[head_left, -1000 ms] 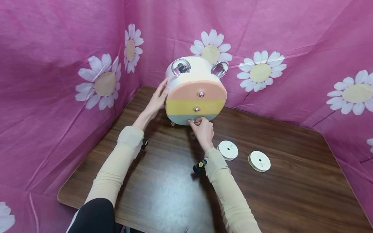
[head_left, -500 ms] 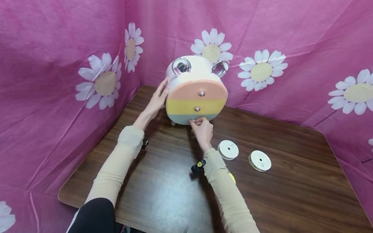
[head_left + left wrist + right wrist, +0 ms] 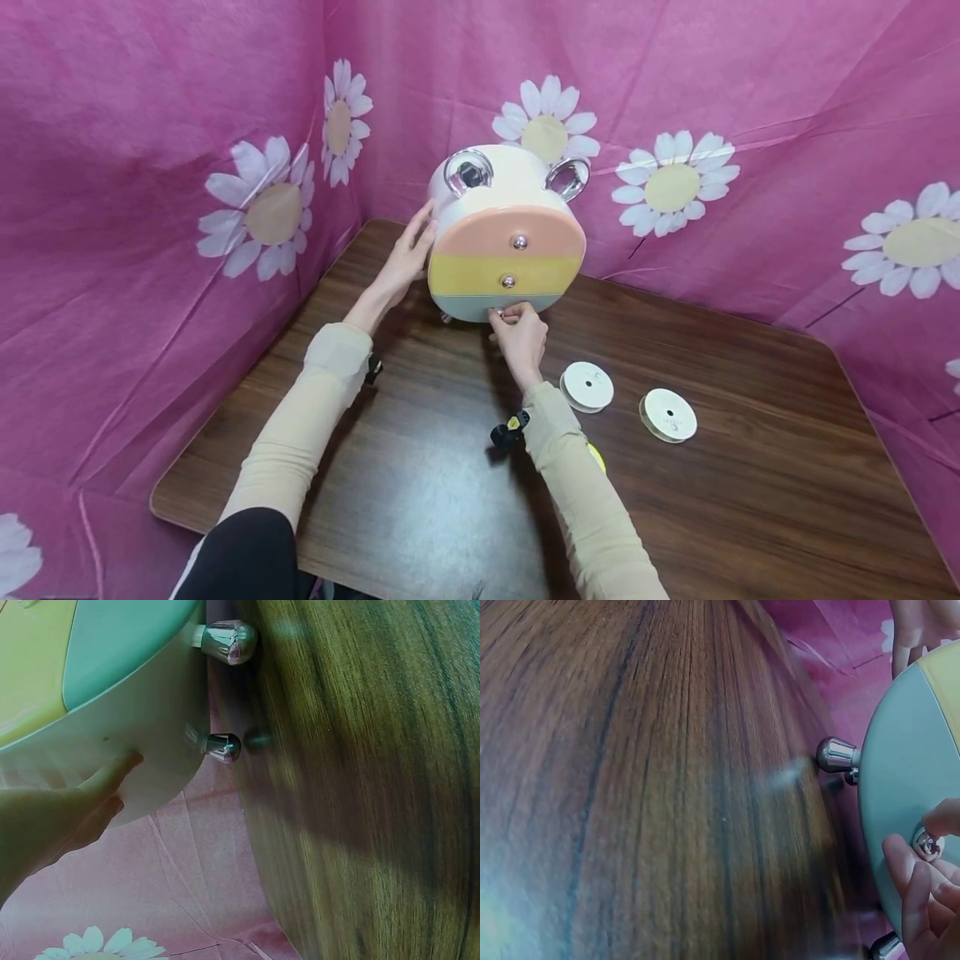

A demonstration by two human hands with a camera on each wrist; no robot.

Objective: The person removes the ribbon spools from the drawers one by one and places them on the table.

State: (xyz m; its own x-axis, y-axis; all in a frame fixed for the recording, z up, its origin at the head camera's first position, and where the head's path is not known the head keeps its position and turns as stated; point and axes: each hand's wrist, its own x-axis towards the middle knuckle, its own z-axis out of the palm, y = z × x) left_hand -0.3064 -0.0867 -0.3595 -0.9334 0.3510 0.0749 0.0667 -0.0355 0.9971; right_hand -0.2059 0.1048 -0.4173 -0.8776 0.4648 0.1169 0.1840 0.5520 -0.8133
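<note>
A round white drawer box [image 3: 504,177] with a striped pink, yellow and blue-green front stands on short metallic feet [image 3: 223,748] at the back of the table. My left hand [image 3: 405,257] rests with extended fingers against its left side. Down at the lowest, blue-green drawer [image 3: 901,761], my right hand [image 3: 521,337] pinches the small silver knob [image 3: 928,844] between thumb and fingers. That drawer's front lies level with the others. Two more knobs, on the yellow drawer [image 3: 465,273] and the pink drawer [image 3: 480,232], are untouched.
Two white spools [image 3: 587,387] [image 3: 669,415] lie on the wooden table [image 3: 757,450] right of my right forearm. A yellow item [image 3: 597,457] peeks out from behind that sleeve. Chrome ring-shaped ears [image 3: 567,179] top the box. Pink flowered cloth [image 3: 780,150] hangs close behind the table.
My right wrist has shifted slightly left, and the yellow item beside the sleeve has come into view. Both hands keep their places on the drawer box.
</note>
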